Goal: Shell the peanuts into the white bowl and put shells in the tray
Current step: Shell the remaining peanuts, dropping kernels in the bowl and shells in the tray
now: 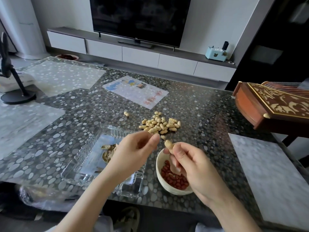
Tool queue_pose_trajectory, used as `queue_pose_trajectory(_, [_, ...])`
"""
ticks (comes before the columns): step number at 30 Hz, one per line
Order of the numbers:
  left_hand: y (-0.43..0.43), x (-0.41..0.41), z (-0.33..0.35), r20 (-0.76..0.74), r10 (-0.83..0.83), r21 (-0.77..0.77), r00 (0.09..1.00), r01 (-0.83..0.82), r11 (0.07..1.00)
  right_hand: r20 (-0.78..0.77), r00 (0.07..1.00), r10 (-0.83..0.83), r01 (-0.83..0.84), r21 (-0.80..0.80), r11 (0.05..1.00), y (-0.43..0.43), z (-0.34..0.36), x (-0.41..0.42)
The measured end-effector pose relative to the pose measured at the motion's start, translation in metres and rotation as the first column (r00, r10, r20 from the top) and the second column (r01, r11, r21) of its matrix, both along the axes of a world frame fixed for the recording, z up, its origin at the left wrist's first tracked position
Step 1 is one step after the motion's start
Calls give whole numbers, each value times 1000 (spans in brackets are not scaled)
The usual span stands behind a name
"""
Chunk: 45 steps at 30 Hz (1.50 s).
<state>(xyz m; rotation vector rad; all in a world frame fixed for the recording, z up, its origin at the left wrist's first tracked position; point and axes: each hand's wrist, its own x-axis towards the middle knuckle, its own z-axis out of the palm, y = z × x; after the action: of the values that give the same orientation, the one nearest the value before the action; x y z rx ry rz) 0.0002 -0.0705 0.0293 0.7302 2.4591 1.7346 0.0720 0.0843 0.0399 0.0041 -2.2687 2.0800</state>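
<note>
The right hand [192, 165] pinches a whole peanut [168, 145] between thumb and fingertips, holding it just above the far rim of the white bowl [163, 181]. The left hand [136, 148] hovers beside it, over the right side of the glass tray [78, 158]. Its fingers are curled and the thumb and forefinger are close together, and I cannot tell whether it holds a scrap of shell or nothing at all.

A layer of red kernels [173, 179] lies in the bowl. A few split shells [108, 152] lie in the tray, partly hidden behind the left hand. The pile of peanuts [160, 125] sits on the worktop [209, 114] just beyond both hands, with one stray peanut [126, 113] apart to the left.

The risks, as I see them from here:

- **Kernels missing the bowl:** the peanut sits over the bowl's rim rather than its middle. If it is cracked there, a kernel could drop outside and roll across the smooth worktop.
- **Shell in the bowl:** cracking so close above the bowl could also shower bits of shell in among the kernels, and those would need picking out.
- **Knocking bowl or tray:** both stand near the front edge. The right wrist hangs over the bowl and the left forearm crosses the tray, so a careless pull back could nudge either toward the drop.
</note>
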Motion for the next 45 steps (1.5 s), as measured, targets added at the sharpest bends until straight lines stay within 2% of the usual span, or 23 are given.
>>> queue_pose_trajectory(2, [6,6,0,7,-101,31,995,100,994,-20,1000,3,-4,-9,1000,1,1,8])
queue_pose_trajectory(6, [15,17,5,101,-286,155,953,269,950,-55,998,6,-2,84,996,10,5,16])
queue_pose_trajectory(13, [23,20,7,304,-427,404,851,291,867,-103,991,-90,104,143,984,22,4,16])
queue_pose_trajectory(19, [29,18,4,343,-415,398,843,269,877,-242,950,-198,244,174,954,26,3,18])
queue_pose_trajectory(26, [33,17,2,346,-397,449,850,221,866,-255,947,-197,220,65,973,24,4,18])
queue_pose_trajectory(31, [40,23,6,351,-330,420,876,168,892,-375,906,-196,278,178,944,17,-3,12])
queue_pose_trajectory(36, [41,22,6,381,-289,359,878,147,922,-485,847,-220,416,344,842,17,-8,7])
queue_pose_trajectory(40, [38,19,6,314,-181,205,932,120,971,-442,844,-305,475,351,807,20,-10,5])
queue_pose_trajectory(42, [39,18,4,286,-138,192,948,85,978,-355,886,-299,419,337,843,23,-7,5])
queue_pose_trajectory(45, [40,17,2,249,-94,230,964,36,973,-185,962,-203,260,372,891,25,-5,6])
